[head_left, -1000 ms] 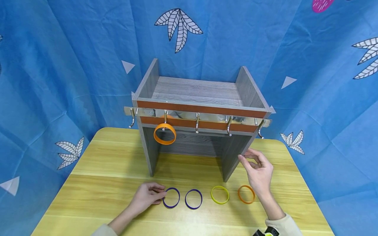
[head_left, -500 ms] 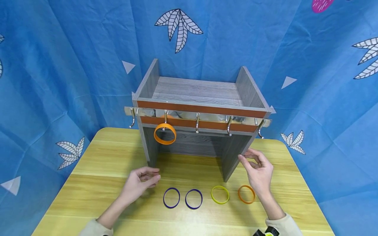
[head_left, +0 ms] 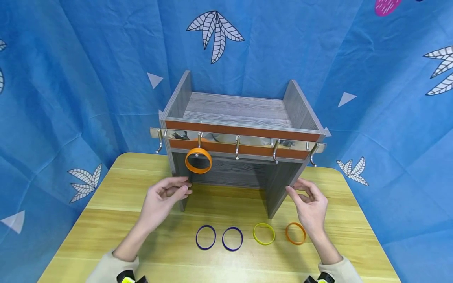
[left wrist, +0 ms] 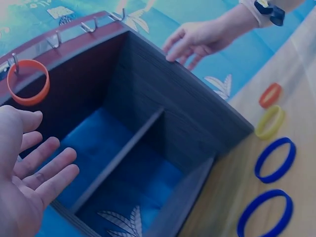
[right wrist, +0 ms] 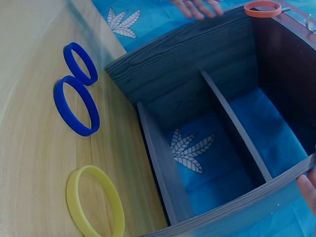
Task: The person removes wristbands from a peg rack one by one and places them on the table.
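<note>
My left hand [head_left: 166, 198] is beside the left side panel of the grey wooden shelf [head_left: 233, 106], fingers loosely bent. Nothing is between its fingers in the left wrist view. My right hand [head_left: 311, 204] pinches the front edge of the right side panel, thumb in front and fingers outside. An orange wristband [head_left: 199, 171] hangs on the second hook from the left. In front of the shelf, two blue wristbands [right wrist: 63, 106], a yellow wristband [right wrist: 74, 197] and another orange wristband [head_left: 295, 243] lie in a row.
A metal rail [head_left: 255, 140] with several hooks runs across the shelf's front and juts past both sides. The shelf stands on a light wooden table [head_left: 116, 188]. Blue patterned cloth [head_left: 116, 59] hangs behind and at both sides.
My left hand has moved from the left blue wristband up to the shelf's left panel, leaving the band on the table. My right hand has stayed at the right panel.
</note>
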A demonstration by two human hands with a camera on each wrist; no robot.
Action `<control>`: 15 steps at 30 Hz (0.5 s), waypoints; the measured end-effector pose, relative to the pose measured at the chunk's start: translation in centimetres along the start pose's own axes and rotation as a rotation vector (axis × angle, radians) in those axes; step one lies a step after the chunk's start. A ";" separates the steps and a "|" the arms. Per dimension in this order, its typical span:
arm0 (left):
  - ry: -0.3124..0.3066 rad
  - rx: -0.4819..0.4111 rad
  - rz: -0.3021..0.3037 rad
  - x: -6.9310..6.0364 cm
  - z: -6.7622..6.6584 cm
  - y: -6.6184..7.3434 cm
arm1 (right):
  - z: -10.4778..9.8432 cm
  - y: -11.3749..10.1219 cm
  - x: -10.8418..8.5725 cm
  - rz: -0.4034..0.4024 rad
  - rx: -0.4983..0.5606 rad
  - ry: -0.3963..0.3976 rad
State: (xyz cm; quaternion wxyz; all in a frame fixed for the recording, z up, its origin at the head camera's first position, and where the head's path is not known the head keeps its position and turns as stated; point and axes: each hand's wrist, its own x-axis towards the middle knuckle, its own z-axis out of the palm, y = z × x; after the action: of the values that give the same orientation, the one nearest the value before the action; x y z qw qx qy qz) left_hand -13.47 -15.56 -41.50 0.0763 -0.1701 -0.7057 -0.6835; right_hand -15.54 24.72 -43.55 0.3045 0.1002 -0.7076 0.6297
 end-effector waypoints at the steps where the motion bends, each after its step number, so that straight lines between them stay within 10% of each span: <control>1: 0.005 -0.002 0.014 0.2 0.1 0.2 | 0.0 0.0 0.0 -0.002 -0.001 0.000; 9: 0.021 -0.051 0.135 1.6 0.3 1.7 | -0.1 0.0 0.1 -0.005 0.002 -0.003; 15: 0.040 -0.076 0.115 2.4 0.7 2.7 | -0.1 0.1 0.0 -0.001 -0.008 -0.002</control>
State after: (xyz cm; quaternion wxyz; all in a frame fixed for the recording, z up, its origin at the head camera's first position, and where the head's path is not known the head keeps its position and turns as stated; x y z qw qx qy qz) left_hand -14.68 -14.54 -38.14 0.1230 -0.1995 -0.6667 -0.7075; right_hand -15.56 24.85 -43.58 0.3046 0.0998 -0.7103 0.6267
